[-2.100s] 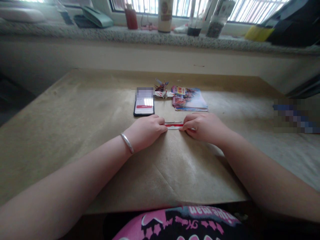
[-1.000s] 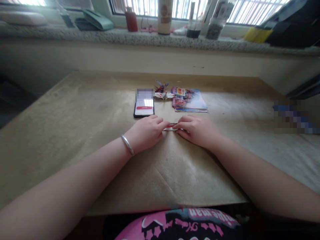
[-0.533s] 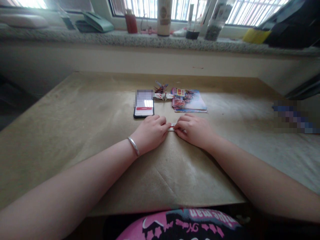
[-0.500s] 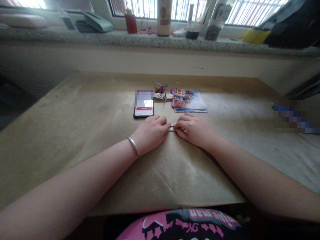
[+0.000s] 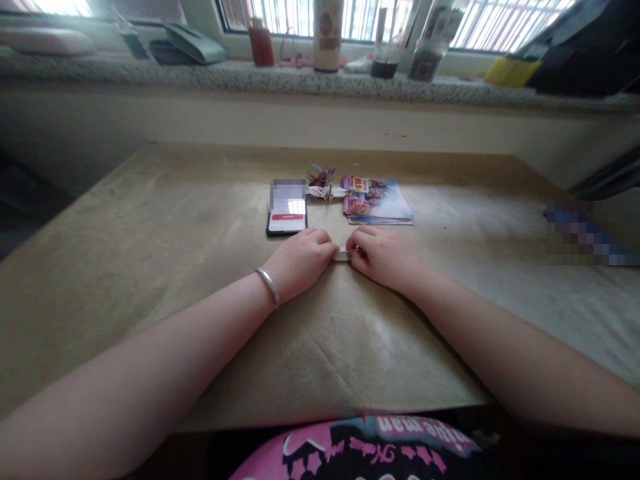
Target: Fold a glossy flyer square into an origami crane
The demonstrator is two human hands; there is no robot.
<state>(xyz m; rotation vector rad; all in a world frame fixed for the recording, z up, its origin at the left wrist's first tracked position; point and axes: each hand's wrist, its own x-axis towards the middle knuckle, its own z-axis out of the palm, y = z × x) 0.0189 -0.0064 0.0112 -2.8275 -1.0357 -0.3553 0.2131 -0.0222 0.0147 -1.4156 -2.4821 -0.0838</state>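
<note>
Between my two hands is a small folded strip of paper (image 5: 342, 255), whitish and narrow, close to the table top. My left hand (image 5: 306, 259), with a silver bangle at the wrist, pinches its left end. The fingers of my right hand (image 5: 383, 257) are closed on its right end. My fingers hide both ends of the strip. Just beyond my left hand lies a phone (image 5: 288, 217) with a lit screen. Past my right hand sits a stack of printed colour sheets (image 5: 385, 200).
Folded paper pieces (image 5: 326, 187) lie between the phone and the stack. A cloth-like tan cover (image 5: 200, 200) spreads over the table. Bottles and jars, one red bottle (image 5: 261, 43) among them, stand on the stone windowsill (image 5: 280, 79). A blurred blue item (image 5: 590, 237) is at the right.
The strip's visible middle has turned from red-and-white to plain whitish. My right fingers have curled in slightly; both hands stay in nearly the same place.
</note>
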